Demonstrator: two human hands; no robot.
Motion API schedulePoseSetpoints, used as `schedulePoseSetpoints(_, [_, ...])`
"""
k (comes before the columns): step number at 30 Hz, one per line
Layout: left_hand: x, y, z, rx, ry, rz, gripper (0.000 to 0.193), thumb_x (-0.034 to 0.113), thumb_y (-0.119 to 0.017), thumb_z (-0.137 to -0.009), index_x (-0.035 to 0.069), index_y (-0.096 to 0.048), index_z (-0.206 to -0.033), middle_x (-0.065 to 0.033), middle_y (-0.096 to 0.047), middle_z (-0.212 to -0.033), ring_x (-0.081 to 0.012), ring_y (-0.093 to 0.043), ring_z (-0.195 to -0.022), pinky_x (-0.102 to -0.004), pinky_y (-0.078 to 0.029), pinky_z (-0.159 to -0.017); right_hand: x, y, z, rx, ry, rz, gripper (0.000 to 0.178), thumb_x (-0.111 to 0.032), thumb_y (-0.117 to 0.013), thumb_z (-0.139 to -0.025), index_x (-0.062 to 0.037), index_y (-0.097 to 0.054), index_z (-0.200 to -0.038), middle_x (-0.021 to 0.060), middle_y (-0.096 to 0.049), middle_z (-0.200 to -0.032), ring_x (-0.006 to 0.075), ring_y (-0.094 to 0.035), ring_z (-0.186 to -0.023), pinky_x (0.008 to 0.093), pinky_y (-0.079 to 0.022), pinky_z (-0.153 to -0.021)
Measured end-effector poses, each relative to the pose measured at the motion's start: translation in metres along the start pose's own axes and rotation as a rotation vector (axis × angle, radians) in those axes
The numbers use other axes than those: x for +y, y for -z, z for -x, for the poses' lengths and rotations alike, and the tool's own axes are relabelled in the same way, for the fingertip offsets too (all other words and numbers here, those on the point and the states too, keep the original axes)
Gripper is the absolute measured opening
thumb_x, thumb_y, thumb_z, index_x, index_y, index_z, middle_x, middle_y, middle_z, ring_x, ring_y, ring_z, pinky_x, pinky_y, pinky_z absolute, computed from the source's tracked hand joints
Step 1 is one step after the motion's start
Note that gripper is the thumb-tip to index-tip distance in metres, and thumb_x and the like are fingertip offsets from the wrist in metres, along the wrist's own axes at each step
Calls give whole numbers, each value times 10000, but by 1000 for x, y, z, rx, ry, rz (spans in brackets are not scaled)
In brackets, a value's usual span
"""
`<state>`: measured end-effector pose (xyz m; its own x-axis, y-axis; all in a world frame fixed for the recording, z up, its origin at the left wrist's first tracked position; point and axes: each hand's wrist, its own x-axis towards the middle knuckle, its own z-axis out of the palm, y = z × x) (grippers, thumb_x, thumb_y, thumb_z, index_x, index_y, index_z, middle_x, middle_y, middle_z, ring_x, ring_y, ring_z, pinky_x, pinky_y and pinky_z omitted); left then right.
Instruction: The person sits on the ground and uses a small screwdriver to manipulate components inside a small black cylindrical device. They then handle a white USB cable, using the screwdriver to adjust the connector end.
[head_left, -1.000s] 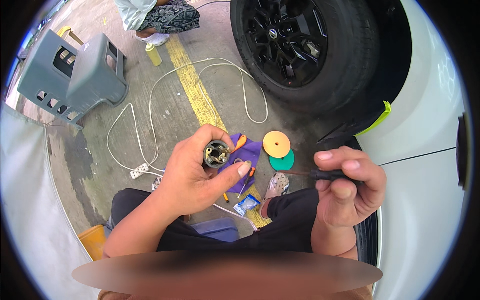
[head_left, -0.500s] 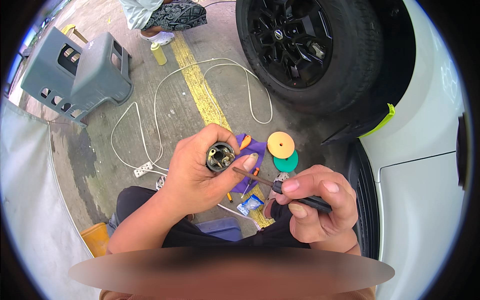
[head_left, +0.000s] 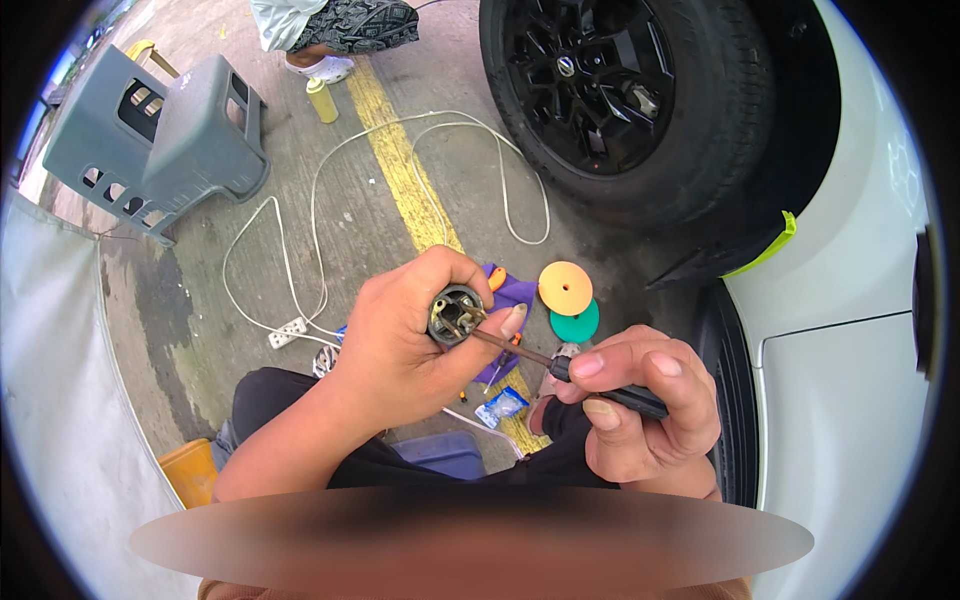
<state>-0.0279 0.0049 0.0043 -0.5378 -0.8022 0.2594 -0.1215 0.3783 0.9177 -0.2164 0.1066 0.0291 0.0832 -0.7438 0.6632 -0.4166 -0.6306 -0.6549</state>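
Note:
My left hand (head_left: 400, 330) is wrapped round a round black plug-like housing (head_left: 440, 318), its open end turned up toward me. Metal terminals show inside; the rest of the part is hidden by my fingers. In my right hand (head_left: 650, 405) is a screwdriver (head_left: 635, 400) with a black handle and a thin brownish shaft, pinched between thumb and fingers. The shaft slants up to the left, past my left thumb, and its tip reaches the housing's open end. Whether the tip touches a terminal, I cannot tell.
Below my hands lie a purple cloth (head_left: 516, 292) with tools, orange (head_left: 565, 288) and green (head_left: 575, 322) round pads, and a blue packet (head_left: 501, 407). A white cord runs to a power strip (head_left: 288, 333). A car wheel (head_left: 600, 90), grey stools (head_left: 205, 130), a bottle (head_left: 321, 101) and a crouching person (head_left: 350, 25) are beyond.
The screwdriver's tip has come from beside my left thumb to the housing's open end. My left hand has shifted slightly right and tilted the housing; both hands keep their hold.

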Motion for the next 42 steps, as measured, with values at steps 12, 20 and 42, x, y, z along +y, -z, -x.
schedulePoseSetpoints(12, [-1, -4, 0, -9, -24, -80, 243, 141, -792, -858, 54, -569, -903, -100, -663, -769, -206, -655, -647, -316, -515, -610, 0, -2, -2, 21, 14, 56, 563, 98, -732, -799, -27, -547, -1316, 138, -712, -973, 257, -735, -823, 356, -602, -674])
schedulePoseSetpoints(20, [1, -4, 0, -25, -21, -104, 243, 138, -790, -857, 58, -564, -896, -89, -641, -742, -215, -639, -627, -319, -496, -588, -1, 3, -7, -21, 32, 31, 549, 116, -753, -742, -23, -613, -1254, 122, -712, -969, 258, -722, -787, 350, -590, -653])
schedulePoseSetpoints(42, [-10, -15, -4, -71, 26, -93, 239, 137, -780, -858, 56, -562, -914, -108, -599, -691, -245, -590, -587, -337, -477, -575, 18, -2, -14, 75, 259, 215, 412, -34, -827, -690, -73, -721, -1087, 115, -696, -1071, 267, -708, -806, 334, -587, -660])
